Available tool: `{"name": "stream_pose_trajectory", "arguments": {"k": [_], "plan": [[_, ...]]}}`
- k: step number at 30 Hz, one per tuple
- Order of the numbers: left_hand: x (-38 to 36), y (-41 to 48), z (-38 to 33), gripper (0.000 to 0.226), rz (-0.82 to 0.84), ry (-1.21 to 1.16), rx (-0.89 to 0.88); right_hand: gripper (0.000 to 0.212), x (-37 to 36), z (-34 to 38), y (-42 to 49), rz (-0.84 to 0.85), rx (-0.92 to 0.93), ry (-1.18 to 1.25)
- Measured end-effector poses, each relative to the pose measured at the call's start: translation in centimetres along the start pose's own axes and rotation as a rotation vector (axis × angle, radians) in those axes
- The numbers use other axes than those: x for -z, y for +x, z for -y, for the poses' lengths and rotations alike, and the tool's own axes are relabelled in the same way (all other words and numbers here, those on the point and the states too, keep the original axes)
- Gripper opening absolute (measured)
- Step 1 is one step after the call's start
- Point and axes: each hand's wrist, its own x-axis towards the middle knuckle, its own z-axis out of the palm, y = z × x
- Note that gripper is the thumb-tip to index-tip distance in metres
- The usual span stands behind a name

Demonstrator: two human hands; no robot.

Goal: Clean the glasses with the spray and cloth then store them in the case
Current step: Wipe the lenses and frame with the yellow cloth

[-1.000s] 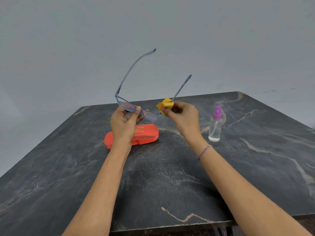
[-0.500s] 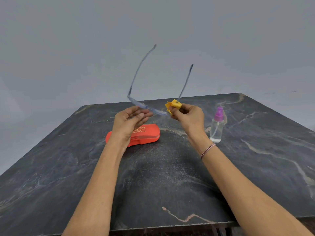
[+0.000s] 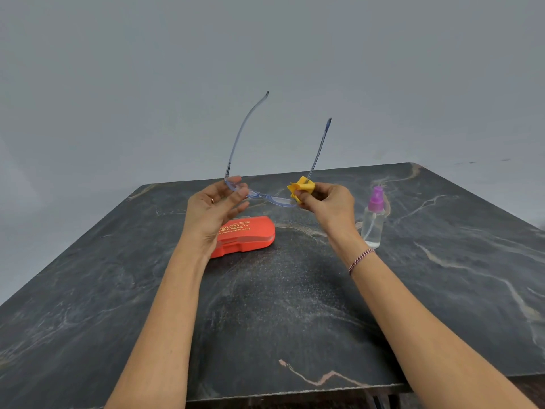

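Observation:
The glasses, with a clear bluish frame, are held in the air above the table, their temples pointing up and away. My left hand pinches the left end of the frame between thumb and fingers. My right hand pinches a folded yellow cloth round the right lens. The orange case lies closed on the table under my left hand. The spray bottle, clear with a purple top, stands upright to the right of my right hand.
The dark marble table reaches from the near edge to a grey wall behind. Its far right corner lies just beyond the spray bottle.
The glasses have tipped so the front lies flatter and the temples stand more upright. My left hand's grip has shifted to the frame's left end. The right hand keeps the cloth on the right lens.

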Motion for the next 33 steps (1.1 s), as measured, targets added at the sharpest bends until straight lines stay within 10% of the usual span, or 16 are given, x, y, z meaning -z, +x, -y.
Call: {"name": "stream_pose_trajectory", "arguments": {"k": [26,33], "plan": [[-4.4,-1.9,2.7,0.047,-0.141,0.506,-0.401,0.014,-1.4,2.3,-1.9,0.283,0.19,0.07],[-5.0,-2.3,3.0,0.028,-0.17,0.713,-0.572,0.011,-2.5,2.2,-2.8,0.133,0.189,0.048]]}}
